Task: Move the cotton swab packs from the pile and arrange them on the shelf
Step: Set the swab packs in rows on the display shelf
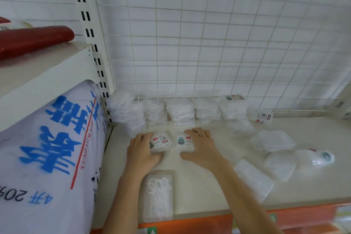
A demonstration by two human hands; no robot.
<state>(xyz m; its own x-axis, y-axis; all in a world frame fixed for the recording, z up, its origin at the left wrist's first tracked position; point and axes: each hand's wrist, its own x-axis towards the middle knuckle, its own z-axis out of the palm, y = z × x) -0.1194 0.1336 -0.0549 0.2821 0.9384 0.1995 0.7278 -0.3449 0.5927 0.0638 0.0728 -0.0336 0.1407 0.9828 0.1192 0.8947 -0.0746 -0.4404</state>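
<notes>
Cotton swab packs sit under both your hands near the shelf's (190, 186) left back corner. Your left hand (141, 150) curls its fingers round one labelled pack (160, 141); your right hand (201, 147) grips a second pack (183, 141) just beside it. Stacked packs (180, 111) line the back edge against the wire grid (209, 34). Loose packs (273, 140) lie toward the right side, and a flat clear pack (158, 194) rests by the front edge.

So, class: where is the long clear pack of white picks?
Head view: the long clear pack lies at the shelf's front edge, between the forearms, below the left hand.
</notes>
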